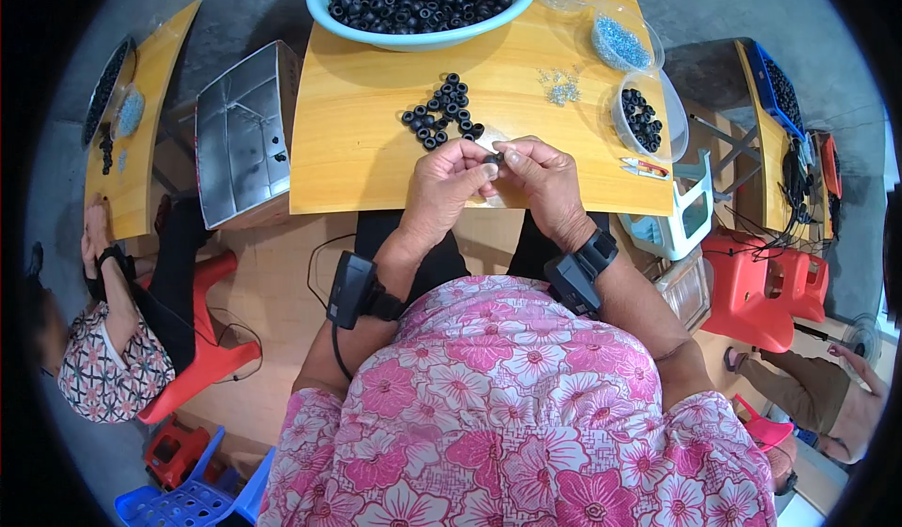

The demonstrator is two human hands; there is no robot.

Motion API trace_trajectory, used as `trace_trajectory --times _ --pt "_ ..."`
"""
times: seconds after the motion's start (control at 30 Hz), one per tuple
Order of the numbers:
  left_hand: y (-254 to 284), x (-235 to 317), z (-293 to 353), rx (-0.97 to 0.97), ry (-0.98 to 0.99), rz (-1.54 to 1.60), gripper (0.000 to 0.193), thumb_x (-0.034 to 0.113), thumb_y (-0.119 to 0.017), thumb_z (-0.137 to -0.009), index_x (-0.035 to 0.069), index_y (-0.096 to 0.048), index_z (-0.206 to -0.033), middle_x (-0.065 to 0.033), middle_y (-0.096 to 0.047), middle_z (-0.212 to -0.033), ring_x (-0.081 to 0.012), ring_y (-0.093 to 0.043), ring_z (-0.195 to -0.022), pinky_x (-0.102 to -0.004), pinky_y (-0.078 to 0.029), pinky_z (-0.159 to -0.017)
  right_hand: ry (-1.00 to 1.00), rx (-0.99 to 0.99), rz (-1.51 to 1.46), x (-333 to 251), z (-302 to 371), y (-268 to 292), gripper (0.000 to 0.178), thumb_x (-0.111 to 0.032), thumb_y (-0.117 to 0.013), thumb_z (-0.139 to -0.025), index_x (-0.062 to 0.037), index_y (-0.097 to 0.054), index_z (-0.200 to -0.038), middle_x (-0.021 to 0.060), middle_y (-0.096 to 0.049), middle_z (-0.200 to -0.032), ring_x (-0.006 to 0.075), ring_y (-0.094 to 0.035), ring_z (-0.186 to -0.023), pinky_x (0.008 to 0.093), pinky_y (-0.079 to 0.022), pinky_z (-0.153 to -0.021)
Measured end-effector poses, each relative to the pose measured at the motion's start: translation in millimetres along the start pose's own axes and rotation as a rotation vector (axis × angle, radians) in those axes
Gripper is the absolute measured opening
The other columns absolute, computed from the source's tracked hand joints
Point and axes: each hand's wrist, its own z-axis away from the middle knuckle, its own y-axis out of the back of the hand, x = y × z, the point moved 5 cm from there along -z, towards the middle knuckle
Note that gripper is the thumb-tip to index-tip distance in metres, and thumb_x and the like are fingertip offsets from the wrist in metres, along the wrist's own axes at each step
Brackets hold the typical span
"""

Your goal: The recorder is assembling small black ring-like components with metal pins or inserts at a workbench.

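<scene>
Holding: both hands meet above the near edge of the wooden table (376,151), fingertips pinched together on one small black ring (496,159).
Left hand (443,189): closed, thumb and fingers press the ring from the left side.
Right hand (545,181): closed, fingertips touch the same ring from the right side.
Ring pile (443,112): loose black rings lie on the table, just behind the hands.
Big bowl (423,1): light blue, full of black rings, at the far table edge.
Right containers: clear tub with black rings (645,118); behind it a clear tub with pale blue pieces (622,43).
Small metal parts (562,85): scattered between pile and tubs.
Wrists: black device strapped on each one.
</scene>
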Motion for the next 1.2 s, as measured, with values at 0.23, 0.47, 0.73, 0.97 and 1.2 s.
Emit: trace_trajectory --times 0.23,0.47,0.73,0.97,1.2 --pt "1.1 -1.8 1.6 0.008 -0.015 0.031 0.015 0.005 -0.062 -0.088 -0.001 -0.06 -0.101 -0.0057 -0.064 -0.087 -0.0099 -0.059 -0.072 -0.0249 -0.052 -0.069 -0.153 -0.075 -0.233 4.8 -0.7 -2.5 0.017 -0.008 -0.059 -0.091 0.0019 -0.063 -0.104 0.0047 -0.064 -0.092 0.0109 -0.059 -0.084 0.0254 -0.05 -0.08" --pt "3.2 -1.9 2.1 0.02 0.043 0.051 0.017 0.006 -0.063 -0.088 -0.001 -0.061 -0.103 -0.0051 -0.065 -0.088 -0.01 -0.061 -0.076 -0.0226 -0.052 -0.07 -0.182 -0.168 -0.256 -0.5 -4.2 -4.4 0.017 -0.009 -0.058 -0.091 0.0026 -0.062 -0.104 0.0047 -0.062 -0.09 0.0115 -0.058 -0.083 0.0269 -0.05 -0.082" --pt "3.2 -0.8 -0.2 0.026 0.048 0.062 0.017 0.006 -0.063 -0.088 0.0 -0.062 -0.103 -0.006 -0.065 -0.09 -0.0109 -0.062 -0.081 -0.0225 -0.052 -0.071 -0.19 -0.18 -0.237 2.0 -9.7 -2.1 0.017 -0.009 -0.061 -0.09 -0.0006 -0.063 -0.105 0.006 -0.065 -0.093 0.0132 -0.06 -0.082 0.0298 -0.051 -0.083" --pt "1.5 0.7 -0.8 0.023 -0.005 0.009 0.018 0.004 -0.063 -0.086 -0.003 -0.063 -0.103 -0.0054 -0.065 -0.084 -0.0079 -0.058 -0.074 -0.0194 -0.048 -0.067 -0.23 -0.297 -0.291 -5.0 -9.8 -3.2 0.02 -0.011 -0.057 -0.093 -0.0003 -0.058 -0.109 0.0048 -0.06 -0.098 0.013 -0.057 -0.087 0.0297 -0.049 -0.087" --pt "0.1 7.6 2.0 -0.01 -0.008 -0.035 0.018 0.005 -0.066 -0.085 -0.004 -0.064 -0.101 -0.0037 -0.063 -0.084 -0.0064 -0.057 -0.074 -0.0194 -0.047 -0.066 -0.373 -0.446 -0.218 -6.9 -15.3 3.3 0.025 -0.018 -0.062 -0.09 0.0007 -0.058 -0.107 0.0051 -0.062 -0.092 0.0137 -0.059 -0.081 0.0297 -0.049 -0.083"
